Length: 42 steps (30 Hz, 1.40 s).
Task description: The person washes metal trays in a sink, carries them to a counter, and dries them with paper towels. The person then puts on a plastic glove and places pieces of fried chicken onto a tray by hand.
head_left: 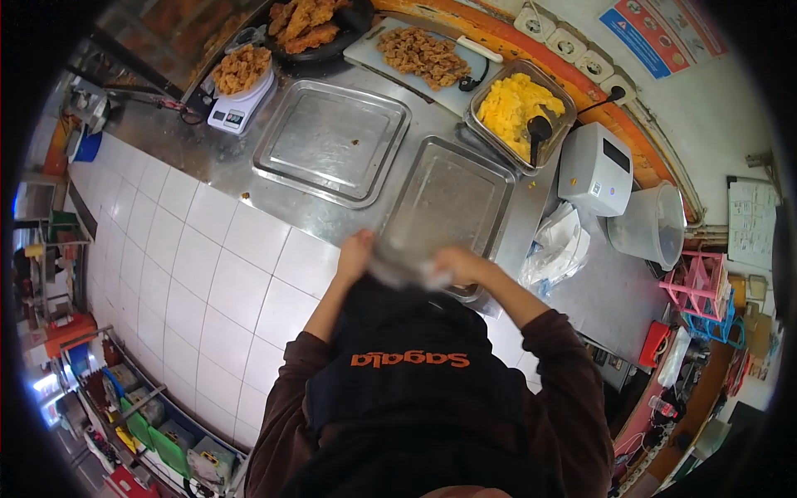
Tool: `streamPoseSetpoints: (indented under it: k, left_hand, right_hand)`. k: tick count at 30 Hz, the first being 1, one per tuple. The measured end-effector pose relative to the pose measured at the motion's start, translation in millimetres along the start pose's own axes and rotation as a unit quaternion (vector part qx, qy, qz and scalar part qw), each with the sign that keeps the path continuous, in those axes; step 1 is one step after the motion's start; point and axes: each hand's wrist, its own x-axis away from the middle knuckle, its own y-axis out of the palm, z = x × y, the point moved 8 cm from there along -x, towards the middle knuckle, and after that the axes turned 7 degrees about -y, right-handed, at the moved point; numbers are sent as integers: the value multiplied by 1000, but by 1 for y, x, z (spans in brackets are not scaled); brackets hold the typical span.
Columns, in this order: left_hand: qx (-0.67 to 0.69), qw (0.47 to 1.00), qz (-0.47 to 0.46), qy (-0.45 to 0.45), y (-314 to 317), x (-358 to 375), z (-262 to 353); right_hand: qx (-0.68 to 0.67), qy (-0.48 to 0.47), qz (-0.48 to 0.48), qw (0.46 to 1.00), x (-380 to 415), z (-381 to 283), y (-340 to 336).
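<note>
My left hand and my right hand are raised in front of the apron, close to the near edge of the steel counter. Stretched between them is a pale, see-through, blurred thing, perhaps a plastic bag; its kind is not clear. Fingers on both hands look closed on its ends, the right one smeared by motion. Just beyond lies a metal tray, partly covered by my hands. A second metal tray, with a small crumb on it, sits to its left.
Fried chicken pieces fill a bowl on a white scale. Chopped fried chicken lies on a cutting board beside a knife. Scrambled egg with a black spoon fills a container. A white printer-like device, plastic bags and a bucket stand right.
</note>
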Motion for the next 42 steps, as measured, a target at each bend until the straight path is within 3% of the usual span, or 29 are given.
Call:
streamPoseSetpoints:
  k: [1,3,4,5,6,8,9,10,12,13,14,16,18,20,21,23,25,27,28,29,32,35,36,38,40,42]
  left_hand:
    - [12,1000,-8,1,0,0,-1]
    - [24,1000,-12,-2,-1,-1,-7]
    - [84,994,-59,-44,5,-3,-17]
    - [145,980,-107,-86,13,-2,-25]
    - [145,980,-106,-89,11,-2,-24]
    - [272,923,-144,-229,10,7,-25]
    - [319,893,-126,-291,1,15,-8]
    - [316,893,-126,-293,-5,17,1]
    - [257,927,-171,-214,-4,13,23]
    - [188,957,-152,-162,-1,8,19]
    - [190,956,-155,-163,6,9,16]
    - [27,991,-51,-121,-5,8,28]
    - [10,994,-18,-111,-2,11,34]
    - [-30,989,143,-21,-19,11,49]
    - [-72,986,149,-10,-19,12,57]
    - [-96,982,161,9,-15,17,68]
    - [-121,979,157,40,-8,21,72]
    - [-110,981,150,49,-6,20,69]
    - [-100,983,146,58,-6,18,69]
    - [-103,982,146,60,-7,18,71]
    - [-114,980,152,59,-8,19,75]
    - [-151,974,169,19,-7,21,75]
    - [-149,973,175,16,-8,21,75]
    - [-163,968,189,-3,-7,24,74]
    - [-176,966,189,-14,-8,25,76]
    - [-189,964,188,-19,-8,23,74]
  right_hand:
    - [3,-2,-6,1000,7,-1,-9]
    - [84,81,-151,982,20,11,-3]
    - [86,78,-154,981,13,13,-2]
    - [1,-15,-8,1000,-6,-3,-18]
    - [-87,-106,138,981,-15,-19,-35]
    - [-137,-91,277,947,-42,-39,-40]
    - [-87,-66,241,964,-54,-55,-31]
    - [-38,-41,204,977,-59,-68,-20]
    - [-11,-20,227,974,-56,-74,-7]
    - [21,0,245,969,-49,-72,-6]
    - [21,5,244,970,-42,-69,-4]
    - [36,24,226,973,-26,-65,-2]
    - [30,22,237,971,-2,-53,2]
    - [27,18,251,968,26,-25,18]
    - [-118,40,269,955,40,16,43]
    - [-260,63,279,922,66,40,45]
    - [-8,108,257,960,90,8,-1]
    - [142,37,287,947,82,20,-21]
    - [70,96,282,952,75,50,-34]
    - [245,74,285,923,68,69,-53]
    - [243,113,327,906,64,91,-111]
    - [242,254,387,853,62,106,-109]
    - [230,200,413,858,60,90,-89]
    - [211,154,343,902,49,60,-28]
    - [124,-9,330,936,53,-2,4]
    - [102,-17,290,951,53,2,0]
